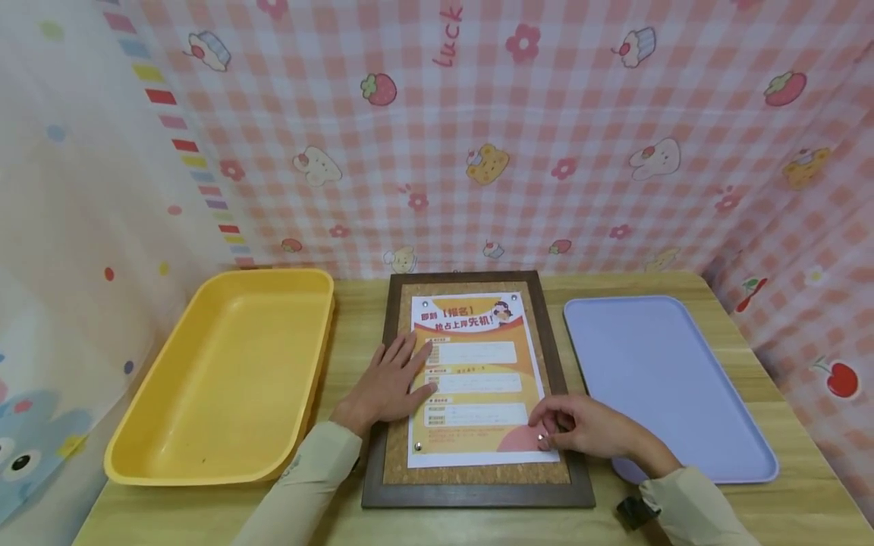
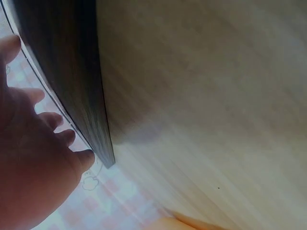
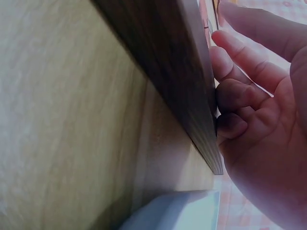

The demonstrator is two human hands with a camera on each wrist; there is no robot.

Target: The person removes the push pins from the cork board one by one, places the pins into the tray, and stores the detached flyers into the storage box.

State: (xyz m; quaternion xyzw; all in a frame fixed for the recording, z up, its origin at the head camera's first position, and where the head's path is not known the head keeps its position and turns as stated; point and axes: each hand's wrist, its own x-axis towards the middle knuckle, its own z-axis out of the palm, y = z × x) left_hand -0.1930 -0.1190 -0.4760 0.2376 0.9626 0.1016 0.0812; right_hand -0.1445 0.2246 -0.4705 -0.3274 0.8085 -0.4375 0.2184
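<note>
A printed poster (image 1: 478, 379) lies on a cork board (image 1: 471, 475) with a dark wooden frame (image 1: 478, 497). Silver thumbtacks (image 1: 425, 304) sit at its two top corners and its lower left corner. My left hand (image 1: 389, 383) rests with spread fingers across the poster's left edge and the frame. At the lower right corner my right hand (image 1: 580, 426) holds thumb and index finger around another silver thumbtack (image 1: 542, 437). In the right wrist view its other fingers (image 3: 235, 93) are curled beside the frame edge. The left wrist view shows the left fingers (image 2: 33, 96) along the frame.
A deep yellow tray (image 1: 218, 379) stands on the left of the wooden table (image 1: 355, 523). To the right lies a shallow lilac tray (image 1: 662, 379), partly under the right forearm. A checked, patterned cloth (image 1: 437, 136) hangs behind the table.
</note>
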